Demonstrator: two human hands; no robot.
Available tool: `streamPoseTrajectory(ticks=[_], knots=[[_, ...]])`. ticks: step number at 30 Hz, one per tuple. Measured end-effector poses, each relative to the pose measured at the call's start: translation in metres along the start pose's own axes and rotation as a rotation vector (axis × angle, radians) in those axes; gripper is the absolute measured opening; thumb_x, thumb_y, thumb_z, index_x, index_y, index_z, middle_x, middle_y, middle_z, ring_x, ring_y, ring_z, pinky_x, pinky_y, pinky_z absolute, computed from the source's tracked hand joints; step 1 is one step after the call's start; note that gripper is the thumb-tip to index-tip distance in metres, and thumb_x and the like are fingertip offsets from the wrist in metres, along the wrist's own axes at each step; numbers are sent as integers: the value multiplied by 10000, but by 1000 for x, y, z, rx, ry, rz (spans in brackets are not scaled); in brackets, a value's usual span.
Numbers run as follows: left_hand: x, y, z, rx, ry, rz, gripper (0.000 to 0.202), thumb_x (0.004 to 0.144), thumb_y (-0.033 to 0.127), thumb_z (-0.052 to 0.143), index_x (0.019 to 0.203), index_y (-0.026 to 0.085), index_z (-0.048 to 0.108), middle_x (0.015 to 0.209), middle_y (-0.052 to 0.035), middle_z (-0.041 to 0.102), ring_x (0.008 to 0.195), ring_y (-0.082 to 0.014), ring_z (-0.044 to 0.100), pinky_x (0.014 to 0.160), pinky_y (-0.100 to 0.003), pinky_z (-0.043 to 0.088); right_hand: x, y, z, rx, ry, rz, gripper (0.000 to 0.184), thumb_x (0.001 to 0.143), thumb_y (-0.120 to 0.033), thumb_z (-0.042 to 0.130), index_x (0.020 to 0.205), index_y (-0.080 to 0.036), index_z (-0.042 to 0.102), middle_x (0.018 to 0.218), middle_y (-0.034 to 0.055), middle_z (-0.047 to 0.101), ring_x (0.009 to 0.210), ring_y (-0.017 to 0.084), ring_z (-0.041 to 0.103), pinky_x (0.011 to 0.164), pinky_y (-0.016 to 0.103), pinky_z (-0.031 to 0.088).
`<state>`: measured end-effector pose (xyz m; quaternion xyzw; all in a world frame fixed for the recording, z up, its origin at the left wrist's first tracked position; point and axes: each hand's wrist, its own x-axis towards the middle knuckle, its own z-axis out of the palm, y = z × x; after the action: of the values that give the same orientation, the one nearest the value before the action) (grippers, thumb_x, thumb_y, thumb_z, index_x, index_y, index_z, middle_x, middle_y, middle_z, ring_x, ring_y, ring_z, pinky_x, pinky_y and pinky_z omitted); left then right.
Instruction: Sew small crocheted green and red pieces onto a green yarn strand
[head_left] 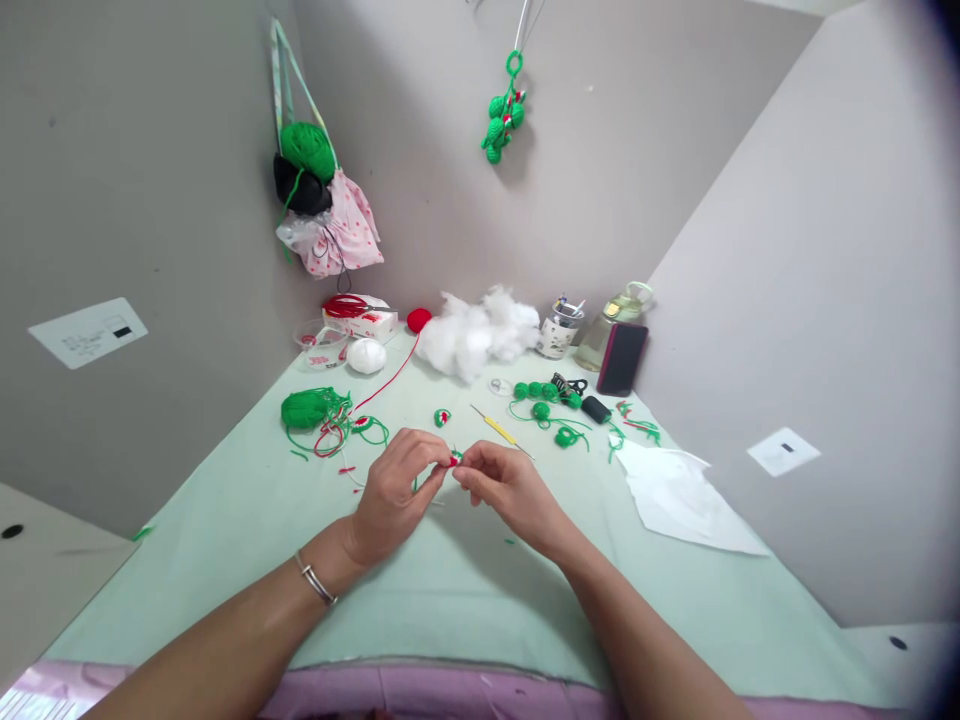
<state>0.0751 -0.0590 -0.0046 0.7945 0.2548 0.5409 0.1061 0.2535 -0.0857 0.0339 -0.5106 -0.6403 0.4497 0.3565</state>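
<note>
Near the middle of the table, my left hand (401, 490) pinches a small crocheted piece (454, 459) in red and green between thumb and fingertips. My right hand (514, 490) meets it from the other side, its fingers closed in a pinch at the edge of the piece. Whatever thin thing those right fingertips grip is too small to make out. Just beyond the hands lies a similar green, white and red crocheted piece (442, 417). A yellow-handled crochet hook (499, 430) rests to its right.
Green yarn (307, 407) with tangled strands lies left. Behind are a white yarn ball (367, 356), a red ball (418, 320) and fluffy stuffing (472, 335). Green crocheted balls (541, 411), a phone (622, 360) and white paper (682, 495) are right. A green crocheted hanging (496, 130) is above.
</note>
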Motion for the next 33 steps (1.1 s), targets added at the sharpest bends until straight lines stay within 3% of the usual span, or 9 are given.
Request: streamPoseTrajectory(ticks=[3,5,9,13,24,29,33], knots=[[0,1,0,-21,16,-14,213,856,22,560,966,205,565,897,-45,622,877,-174,569,786,-331,480,0,-1,-3,83,-109,29,184,826,-339,630,758,-170,604,650,-22,575,575,95,521,572,230,407],[0,2,0,-74,-5,-79,159,872,62,557,942,205,573,896,-46,626,879,-177,578,797,-334,481,1,-1,-4,182,-93,51,205,809,-355,655,771,-161,599,648,-15,592,556,96,539,571,234,425],[2,6,2,-310,-100,-394,13,893,208,581,894,195,585,901,-48,628,881,-180,600,821,-321,489,4,-3,-13,210,-101,67,262,811,-409,658,842,-154,604,707,13,643,548,97,550,539,226,408],[5,7,3,-518,-137,-597,112,866,292,627,883,187,590,902,-31,628,906,-174,604,882,-315,482,6,-3,-25,43,2,85,325,858,-454,578,760,-150,633,601,-17,555,474,68,391,457,216,290],[7,8,3,-593,-207,-648,98,842,266,640,863,178,603,882,-19,607,883,-160,590,877,-305,473,9,7,-18,242,-91,158,243,765,-389,667,749,-147,662,544,-51,480,510,66,378,504,224,271],[7,6,3,-613,-237,-670,77,840,244,628,867,184,588,906,-23,604,901,-161,578,885,-306,455,12,8,-16,370,2,169,186,703,-325,705,723,-151,643,567,-49,516,500,57,382,483,212,274],[8,5,3,-706,-285,-789,131,813,254,652,867,187,553,917,-16,600,852,-141,568,807,-276,441,17,12,-32,608,212,147,237,688,-322,738,766,-174,570,762,-2,647,513,48,419,411,172,230]])
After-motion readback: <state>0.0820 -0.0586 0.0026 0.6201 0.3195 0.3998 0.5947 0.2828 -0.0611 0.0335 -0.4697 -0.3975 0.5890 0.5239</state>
